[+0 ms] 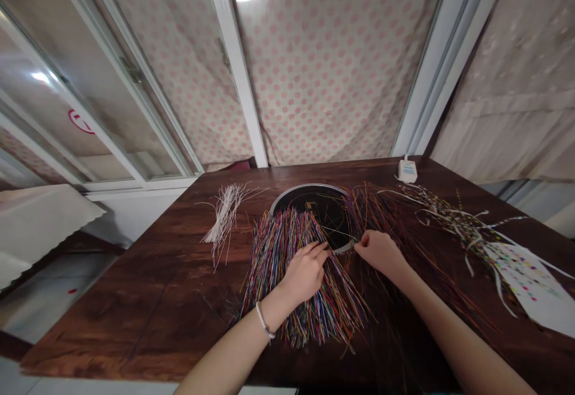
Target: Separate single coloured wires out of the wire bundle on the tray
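A wide spread of multicoloured thin cords (278, 251) lies in front of me, reaching over the near left part of a round black plate (332, 194) with a pale rim. On the right side of these cords rests my left hand (306, 270), fingers stretched out and lying flat, a beaded bracelet on its wrist. My right hand (381, 252) is closed in a pinch at the plate's right edge. From its fingertips a thin yellowish cord (339, 231) runs left across the black surface. Close behind that hand lies a looser bunch of dark red and orange cords (372, 206).
White cords (227, 212) lie bundled at the left on the dark wooden table (148, 287). At the right are strands with coloured beads (449, 218) and a white sheet with coloured spots (530, 284). A small white box (407, 170) stands by the back edge.
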`<state>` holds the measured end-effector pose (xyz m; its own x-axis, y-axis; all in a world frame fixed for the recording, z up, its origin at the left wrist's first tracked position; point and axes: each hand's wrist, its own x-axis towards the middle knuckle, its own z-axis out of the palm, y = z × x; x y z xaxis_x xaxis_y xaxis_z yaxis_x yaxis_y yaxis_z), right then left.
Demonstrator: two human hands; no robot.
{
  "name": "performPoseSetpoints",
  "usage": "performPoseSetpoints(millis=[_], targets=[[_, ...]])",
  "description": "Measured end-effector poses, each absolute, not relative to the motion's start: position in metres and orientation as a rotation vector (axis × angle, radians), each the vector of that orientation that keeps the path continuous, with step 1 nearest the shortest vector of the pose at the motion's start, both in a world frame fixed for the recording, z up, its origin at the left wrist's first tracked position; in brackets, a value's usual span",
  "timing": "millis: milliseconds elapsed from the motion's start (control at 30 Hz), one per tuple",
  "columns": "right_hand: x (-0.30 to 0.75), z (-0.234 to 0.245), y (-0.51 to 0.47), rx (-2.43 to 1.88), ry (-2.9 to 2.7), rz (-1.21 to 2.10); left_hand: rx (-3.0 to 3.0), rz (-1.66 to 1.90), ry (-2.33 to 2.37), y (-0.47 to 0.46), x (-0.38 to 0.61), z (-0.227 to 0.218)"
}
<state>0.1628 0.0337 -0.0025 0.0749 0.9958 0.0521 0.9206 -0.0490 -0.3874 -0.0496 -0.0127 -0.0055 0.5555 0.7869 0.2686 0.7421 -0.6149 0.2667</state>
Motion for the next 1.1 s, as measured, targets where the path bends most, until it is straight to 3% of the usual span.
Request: performPoseSetpoints(millis=[233,467,633,833,1100], targets=[[0.197,0.011,0.048,-2.103,-1.696,0.328,2.665,0.535,1.313,-0.012,-0.051,-0.005],[0.205,0.017,0.048,-1.573,-1.292,0.793,2.660,0.552,1.324,-0.013,-0.050,-0.006],[0.199,0.026,0.043,-1.301,-0.942,0.818,2.609,0.656,1.303,-0.012,-0.050,-0.007],[0.153,0.020,0.023,-1.178,-1.321,1.562,2.341,1.034,1.209,-0.008,-0.048,-0.002],[0.127,0.006,0.014,-1.163,-1.641,1.548,1.865,1.235,1.075,-0.003,-0.046,-0.002]])
